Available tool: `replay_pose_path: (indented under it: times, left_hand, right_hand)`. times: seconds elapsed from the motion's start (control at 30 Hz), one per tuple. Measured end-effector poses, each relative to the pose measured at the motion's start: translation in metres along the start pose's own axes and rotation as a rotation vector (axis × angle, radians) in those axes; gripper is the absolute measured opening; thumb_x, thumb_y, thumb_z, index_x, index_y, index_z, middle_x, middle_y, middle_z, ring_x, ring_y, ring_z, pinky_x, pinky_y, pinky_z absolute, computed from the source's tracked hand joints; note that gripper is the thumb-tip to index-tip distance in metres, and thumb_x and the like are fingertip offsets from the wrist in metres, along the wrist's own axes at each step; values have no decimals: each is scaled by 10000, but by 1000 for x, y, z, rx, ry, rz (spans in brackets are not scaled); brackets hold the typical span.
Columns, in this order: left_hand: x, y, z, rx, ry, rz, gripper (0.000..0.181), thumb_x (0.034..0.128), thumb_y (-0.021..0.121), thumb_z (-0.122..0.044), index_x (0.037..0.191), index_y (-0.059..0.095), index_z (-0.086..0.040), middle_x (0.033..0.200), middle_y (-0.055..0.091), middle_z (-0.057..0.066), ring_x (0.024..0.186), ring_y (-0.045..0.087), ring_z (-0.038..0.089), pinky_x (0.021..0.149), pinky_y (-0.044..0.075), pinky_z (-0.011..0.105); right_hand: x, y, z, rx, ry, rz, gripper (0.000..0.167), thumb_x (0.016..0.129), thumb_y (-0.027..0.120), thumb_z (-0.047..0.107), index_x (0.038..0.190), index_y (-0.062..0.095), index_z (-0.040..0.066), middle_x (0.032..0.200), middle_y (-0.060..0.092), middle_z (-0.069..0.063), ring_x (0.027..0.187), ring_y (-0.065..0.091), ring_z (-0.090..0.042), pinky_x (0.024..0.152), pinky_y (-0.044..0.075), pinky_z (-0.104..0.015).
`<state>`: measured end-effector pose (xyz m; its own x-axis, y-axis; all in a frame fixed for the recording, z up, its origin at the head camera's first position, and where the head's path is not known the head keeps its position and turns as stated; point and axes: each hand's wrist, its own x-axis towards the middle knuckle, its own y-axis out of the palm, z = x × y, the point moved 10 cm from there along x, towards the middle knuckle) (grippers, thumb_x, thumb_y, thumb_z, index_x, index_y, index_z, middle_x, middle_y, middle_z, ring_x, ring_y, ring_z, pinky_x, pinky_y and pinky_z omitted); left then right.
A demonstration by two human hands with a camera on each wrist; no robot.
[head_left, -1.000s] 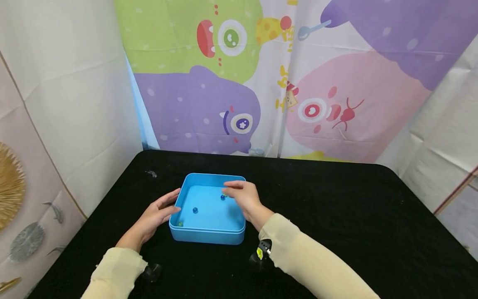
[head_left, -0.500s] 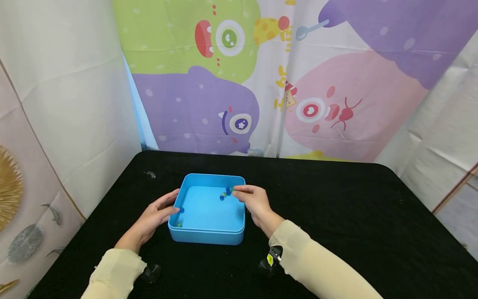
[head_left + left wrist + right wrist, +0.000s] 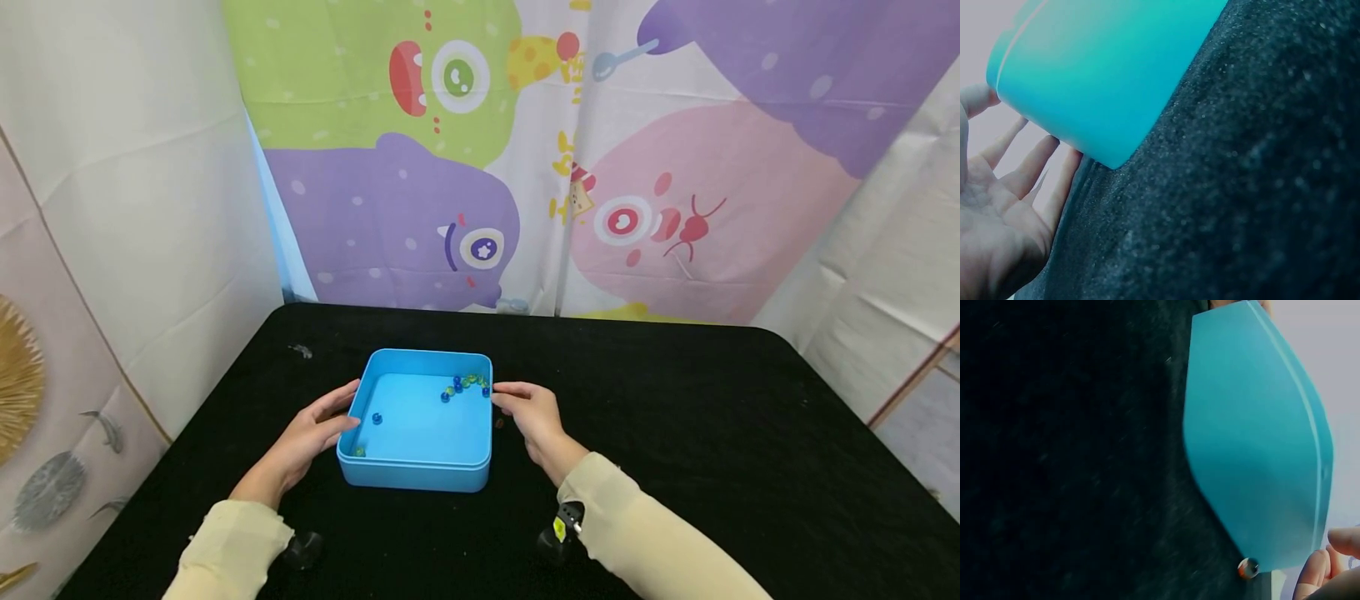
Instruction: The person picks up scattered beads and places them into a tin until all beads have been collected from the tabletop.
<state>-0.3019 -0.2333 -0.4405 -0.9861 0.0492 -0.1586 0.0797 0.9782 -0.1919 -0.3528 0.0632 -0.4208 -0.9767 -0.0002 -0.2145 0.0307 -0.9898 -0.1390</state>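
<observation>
A square blue plastic box stands on the black cloth. Inside it, several blue and green marbles lie in a curved row by the right wall. One blue marble is apart at the left, and a green marble sits in the front left corner. My left hand touches the box's left side, its fingers mostly straight along the outer wall and the thumb at the rim. My right hand is at the right rim, thumb and finger a little apart in the right wrist view, no marble seen between them.
An orange-tinted marble lies on the cloth against the box's right side. A small clear scrap is on the black tablecloth at the back left. A cartoon curtain hangs behind the table.
My right hand has moved right, from over the box's inside to its rim. More marbles now show along the right wall. The loose blue marble shifted left, then back right. My left hand stays.
</observation>
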Motion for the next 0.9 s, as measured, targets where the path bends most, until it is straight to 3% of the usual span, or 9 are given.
replay_pose_path:
  times: [0.2, 0.47, 0.7, 0.9]
  left_hand:
    - [0, 0, 0, -8, 2, 3, 653, 933, 554, -256, 1488, 224, -162, 1510, 187, 172, 1329, 255, 402, 1019, 330, 522]
    - [1, 1, 0, -17, 4, 10, 652, 933, 553, -264, 1488, 226, -163, 1511, 190, 164, 1329, 256, 400, 1020, 328, 522]
    - [1, 1, 1, -22, 0, 11, 655, 932, 553, -258, 1489, 221, -160, 1510, 184, 173, 1332, 246, 403, 1020, 326, 525]
    - [2, 0, 1, -23, -5, 8, 653, 931, 552, -240, 1488, 220, -160, 1507, 185, 179, 1331, 239, 409, 1019, 319, 540]
  right_hand:
    - [3, -5, -12, -33, 10, 1, 210, 853, 636, 62, 1056, 673, 27, 1089, 617, -119, 941, 564, -255, 930, 441, -444]
    - [6, -4, -22, -105, 31, 74, 234, 875, 586, 15, 1105, 635, 7, 979, 647, -114, 917, 628, -246, 986, 377, -522]
    - [5, -2, -28, -145, 52, 116, 257, 861, 593, -18, 1116, 627, -8, 987, 648, -120, 939, 627, -260, 969, 395, -521]
    - [7, 3, -26, -210, 12, 136, 264, 840, 604, -46, 1100, 638, -27, 955, 660, -110, 917, 625, -244, 930, 442, -487]
